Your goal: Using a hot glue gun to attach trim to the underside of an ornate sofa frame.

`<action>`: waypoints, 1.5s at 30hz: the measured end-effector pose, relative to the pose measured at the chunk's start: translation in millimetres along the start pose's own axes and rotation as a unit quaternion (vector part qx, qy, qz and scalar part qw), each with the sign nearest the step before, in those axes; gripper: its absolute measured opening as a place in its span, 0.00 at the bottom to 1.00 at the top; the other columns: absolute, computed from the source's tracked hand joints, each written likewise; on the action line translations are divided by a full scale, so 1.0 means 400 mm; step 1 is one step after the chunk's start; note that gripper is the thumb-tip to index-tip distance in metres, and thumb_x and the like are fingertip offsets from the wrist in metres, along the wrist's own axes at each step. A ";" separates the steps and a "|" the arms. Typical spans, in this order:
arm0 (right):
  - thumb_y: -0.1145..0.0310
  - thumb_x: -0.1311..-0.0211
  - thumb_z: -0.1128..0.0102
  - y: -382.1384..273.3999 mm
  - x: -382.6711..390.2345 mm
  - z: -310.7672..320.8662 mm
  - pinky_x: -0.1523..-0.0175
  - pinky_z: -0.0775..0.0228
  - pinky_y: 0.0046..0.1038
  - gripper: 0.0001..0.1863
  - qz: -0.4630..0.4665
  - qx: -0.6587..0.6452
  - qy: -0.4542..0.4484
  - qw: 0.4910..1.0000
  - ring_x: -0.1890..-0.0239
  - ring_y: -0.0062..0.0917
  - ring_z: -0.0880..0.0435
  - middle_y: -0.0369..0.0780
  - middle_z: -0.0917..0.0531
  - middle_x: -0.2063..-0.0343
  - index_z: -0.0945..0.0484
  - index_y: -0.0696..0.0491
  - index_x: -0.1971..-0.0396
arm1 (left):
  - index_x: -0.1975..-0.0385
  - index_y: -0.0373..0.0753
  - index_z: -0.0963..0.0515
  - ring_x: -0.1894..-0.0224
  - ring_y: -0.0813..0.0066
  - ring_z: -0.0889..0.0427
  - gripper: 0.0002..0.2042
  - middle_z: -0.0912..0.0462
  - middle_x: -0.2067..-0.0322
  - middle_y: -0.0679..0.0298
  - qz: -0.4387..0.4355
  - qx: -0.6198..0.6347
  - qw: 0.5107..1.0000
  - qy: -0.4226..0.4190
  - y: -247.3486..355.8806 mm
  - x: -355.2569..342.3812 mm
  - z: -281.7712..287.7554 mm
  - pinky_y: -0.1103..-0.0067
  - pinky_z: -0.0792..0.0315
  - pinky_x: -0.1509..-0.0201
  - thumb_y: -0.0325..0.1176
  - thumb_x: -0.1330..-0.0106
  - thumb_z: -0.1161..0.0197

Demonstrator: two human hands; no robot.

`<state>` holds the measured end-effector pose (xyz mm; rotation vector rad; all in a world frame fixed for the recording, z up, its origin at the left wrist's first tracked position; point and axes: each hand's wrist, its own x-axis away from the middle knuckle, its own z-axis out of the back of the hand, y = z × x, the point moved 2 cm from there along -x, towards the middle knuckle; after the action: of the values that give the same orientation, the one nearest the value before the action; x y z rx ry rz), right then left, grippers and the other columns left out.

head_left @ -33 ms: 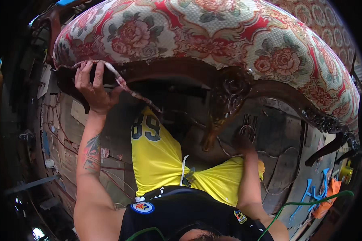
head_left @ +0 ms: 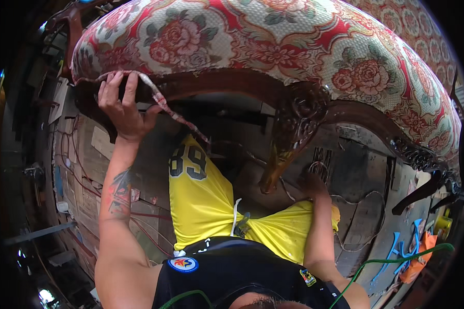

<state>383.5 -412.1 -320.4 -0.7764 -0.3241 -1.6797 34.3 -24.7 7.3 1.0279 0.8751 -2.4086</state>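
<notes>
A sofa seat (head_left: 273,54) in floral fabric with a carved dark wood frame curves across the top of the view. My left hand (head_left: 122,108) is at the seat's lower left edge, its fingertips pressing a fabric-covered piping cord (head_left: 162,102) against the border of fabric and wood. The cord's loose length slants down past my knee and under the sofa. Behind the carved middle leg (head_left: 294,123), my right hand (head_left: 314,185) is low near the floor, beside a loop of cord. Shadow hides its fingers, so I cannot tell what it holds.
Wooden boards (head_left: 355,206) form the floor, with thin cord trailing at the right. Blue tools (head_left: 397,252), an orange cloth-like piece (head_left: 420,257) and a yellow roll (head_left: 442,226) lie at the far right. A green cable (head_left: 397,259) crosses the lower right; reddish cables (head_left: 77,170) run at left.
</notes>
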 end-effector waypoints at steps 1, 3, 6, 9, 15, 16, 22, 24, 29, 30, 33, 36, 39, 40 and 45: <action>0.53 0.31 0.41 -0.007 0.016 0.018 0.31 0.25 0.46 0.22 -0.071 -0.130 0.029 0.989 0.37 0.46 0.16 0.50 0.15 0.40 0.13 0.47 0.43 | 0.29 0.38 0.28 0.31 0.47 0.31 0.38 0.29 0.34 0.49 0.000 -0.008 1.000 0.021 0.006 0.000 -0.001 0.51 0.39 0.26 0.68 0.21 0.55; 0.53 0.31 0.40 -0.046 0.037 0.068 0.31 0.26 0.45 0.24 -0.134 -0.255 0.065 0.955 0.37 0.46 0.16 0.50 0.15 0.39 0.14 0.46 0.41 | 0.30 0.41 0.26 0.30 0.52 0.30 0.35 0.28 0.34 0.52 0.007 0.012 0.998 0.063 0.017 -0.010 -0.002 0.52 0.41 0.25 0.65 0.18 0.58; 0.53 0.33 0.36 -0.100 0.084 0.153 0.30 0.26 0.44 0.25 -0.157 -0.256 0.114 0.947 0.36 0.44 0.17 0.49 0.15 0.40 0.14 0.46 0.39 | 0.31 0.43 0.25 0.29 0.54 0.29 0.31 0.26 0.34 0.55 0.049 0.014 0.997 0.065 0.035 -0.006 0.007 0.54 0.43 0.24 0.61 0.16 0.58; 0.53 0.34 0.35 -0.139 0.132 0.234 0.34 0.24 0.45 0.26 -0.148 -0.235 0.172 0.945 0.39 0.46 0.15 0.49 0.11 0.45 0.14 0.49 0.40 | 0.33 0.46 0.22 0.30 0.56 0.28 0.24 0.23 0.36 0.57 0.083 0.055 0.991 0.095 0.038 -0.005 0.004 0.55 0.42 0.24 0.52 0.15 0.54; 0.69 0.25 0.35 -0.186 0.356 0.295 0.49 0.20 0.28 0.15 -0.141 -0.392 0.386 0.823 0.57 0.25 0.09 0.50 0.08 0.60 0.13 0.62 0.47 | 0.45 0.50 0.15 0.38 0.61 0.23 0.20 0.18 0.44 0.64 0.108 0.110 0.962 0.224 0.059 -0.024 -0.049 0.59 0.38 0.28 0.54 0.18 0.49; 0.69 0.25 0.34 -0.192 0.393 0.297 0.49 0.20 0.26 0.14 -0.119 -0.371 0.462 0.797 0.59 0.22 0.12 0.46 0.08 0.60 0.12 0.62 0.47 | 0.44 0.45 0.15 0.41 0.62 0.20 0.21 0.16 0.44 0.63 0.085 0.088 0.961 0.249 0.067 -0.025 -0.057 0.63 0.33 0.33 0.51 0.15 0.52; 0.75 0.21 0.38 -0.223 0.501 0.254 0.54 0.20 0.19 0.12 -0.177 -0.441 0.568 0.672 0.62 0.17 0.12 0.40 0.10 0.64 0.14 0.61 0.45 | 0.46 0.37 0.17 0.39 0.55 0.23 0.28 0.19 0.43 0.54 0.047 0.065 0.969 0.234 0.048 -0.018 -0.079 0.61 0.33 0.32 0.56 0.14 0.57; 0.75 0.21 0.38 -0.256 0.507 0.244 0.55 0.19 0.20 0.11 -0.182 -0.386 0.591 0.685 0.64 0.18 0.12 0.40 0.10 0.67 0.13 0.62 0.46 | 0.52 0.43 0.17 0.43 0.63 0.18 0.25 0.13 0.47 0.64 0.039 0.126 0.951 0.279 0.057 -0.027 -0.093 0.68 0.30 0.37 0.55 0.13 0.57; 0.80 0.41 0.27 -0.376 0.488 0.250 0.68 0.22 0.32 0.06 0.035 -0.267 0.470 0.841 0.74 0.35 0.13 0.45 0.12 0.73 0.13 0.58 0.65 | 0.52 0.39 0.22 0.44 0.64 0.19 0.26 0.12 0.52 0.66 0.043 0.084 0.955 0.280 0.076 -0.044 -0.101 0.71 0.32 0.37 0.56 0.13 0.60; 0.77 0.42 0.26 -0.401 0.468 0.243 0.68 0.23 0.35 0.07 0.070 -0.279 0.397 0.871 0.75 0.38 0.15 0.44 0.15 0.75 0.12 0.57 0.63 | 0.52 0.39 0.23 0.43 0.64 0.20 0.26 0.12 0.52 0.65 0.040 0.087 0.959 0.268 0.073 -0.043 -0.098 0.71 0.32 0.37 0.56 0.13 0.60; 0.68 0.33 0.32 -0.492 0.368 0.190 0.53 0.21 0.42 0.09 0.057 -0.276 0.249 0.927 0.62 0.44 0.13 0.47 0.13 0.68 0.11 0.56 0.58 | 0.54 0.39 0.21 0.43 0.63 0.21 0.25 0.12 0.52 0.65 0.041 0.112 0.961 0.250 0.066 -0.024 -0.089 0.69 0.34 0.37 0.56 0.14 0.56; 0.64 0.29 0.38 -0.575 0.180 0.097 0.42 0.22 0.48 0.15 0.020 -0.339 0.145 0.929 0.50 0.51 0.13 0.53 0.11 0.58 0.11 0.57 0.51 | 0.46 0.36 0.19 0.39 0.54 0.23 0.27 0.18 0.45 0.55 0.039 0.086 0.964 0.250 0.065 -0.017 -0.091 0.62 0.34 0.33 0.56 0.15 0.54; 0.57 0.29 0.40 -0.661 -0.045 -0.009 0.36 0.23 0.49 0.19 -0.075 -0.420 0.063 0.902 0.43 0.52 0.14 0.53 0.11 0.52 0.11 0.54 0.50 | 0.44 0.36 0.18 0.40 0.51 0.23 0.27 0.21 0.44 0.52 0.042 0.077 0.958 0.274 0.060 -0.023 -0.089 0.59 0.33 0.32 0.57 0.16 0.51; 0.54 0.29 0.41 -0.685 -0.116 -0.038 0.36 0.23 0.49 0.20 -0.100 -0.385 0.049 0.916 0.43 0.52 0.14 0.53 0.11 0.51 0.11 0.52 0.51 | 0.45 0.37 0.18 0.40 0.52 0.23 0.27 0.21 0.44 0.52 0.051 0.067 0.957 0.278 0.047 -0.023 -0.080 0.59 0.34 0.32 0.57 0.16 0.51; 0.53 0.30 0.38 -0.796 -0.411 -0.133 0.36 0.22 0.48 0.20 0.112 -0.337 0.081 0.931 0.42 0.52 0.14 0.54 0.11 0.50 0.12 0.51 0.50 | 0.50 0.43 0.17 0.39 0.54 0.23 0.27 0.20 0.46 0.55 0.118 0.093 0.962 0.226 0.031 0.021 -0.037 0.55 0.36 0.28 0.61 0.19 0.51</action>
<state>79.1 -234.7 -404.4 -1.1146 0.4748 -1.6227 43.2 -24.5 -11.7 1.6966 0.6209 -2.1169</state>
